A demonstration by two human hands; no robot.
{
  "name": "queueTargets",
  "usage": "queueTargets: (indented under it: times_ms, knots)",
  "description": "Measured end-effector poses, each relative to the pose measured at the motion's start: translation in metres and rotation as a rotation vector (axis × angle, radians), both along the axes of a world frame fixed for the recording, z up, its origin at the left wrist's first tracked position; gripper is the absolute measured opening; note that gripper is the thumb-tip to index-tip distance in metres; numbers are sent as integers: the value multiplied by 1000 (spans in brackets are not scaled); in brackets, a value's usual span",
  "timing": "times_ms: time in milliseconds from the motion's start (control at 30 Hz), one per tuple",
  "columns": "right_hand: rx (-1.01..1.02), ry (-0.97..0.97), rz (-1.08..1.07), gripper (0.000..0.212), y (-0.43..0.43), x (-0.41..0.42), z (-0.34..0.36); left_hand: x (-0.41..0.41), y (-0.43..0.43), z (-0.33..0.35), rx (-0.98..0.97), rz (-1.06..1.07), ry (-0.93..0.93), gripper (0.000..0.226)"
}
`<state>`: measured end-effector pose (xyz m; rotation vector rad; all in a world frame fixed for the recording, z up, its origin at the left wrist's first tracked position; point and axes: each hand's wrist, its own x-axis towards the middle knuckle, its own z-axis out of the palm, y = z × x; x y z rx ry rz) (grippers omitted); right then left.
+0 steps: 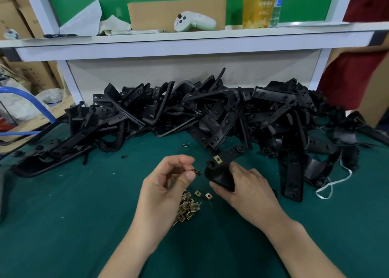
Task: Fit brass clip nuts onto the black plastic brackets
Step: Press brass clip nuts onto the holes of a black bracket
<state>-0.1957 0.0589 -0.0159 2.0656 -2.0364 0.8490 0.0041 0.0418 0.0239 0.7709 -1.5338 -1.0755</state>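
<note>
The left hand (pixel 168 185) hovers above the dark green tabletop (pixel 63 204), its grip narrow, thumb and forefinger pinching a small brass clip nut (pixel 197 171). Just to its right, the right hand (pixel 248 187) closes its grip round the lower end of a curved black plastic bracket (pixel 219 174), held tilted above the tabletop. A second brass clip nut (pixel 218 159) sits on the bracket's upper tab. The pinched nut is just beside the bracket, apparently not touching it. Under the left hand lies a loose pile of brass clip nuts (pixel 187 208), and behind it a long heap of black plastic brackets (pixel 189 113). A white game controller (pixel 193 22) rests on the white shelf (pixel 147 44) above.
</note>
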Motion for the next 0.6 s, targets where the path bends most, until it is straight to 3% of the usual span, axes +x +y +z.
queueTargets:
  times_ms: [367, 600]
  knots:
    - [18, -17, 11, 36, 2, 1, 4, 1, 0, 1, 26, -4, 12, 20]
    - [72, -20, 38, 39, 1, 3, 4, 1, -6, -6, 172, -23, 71, 27]
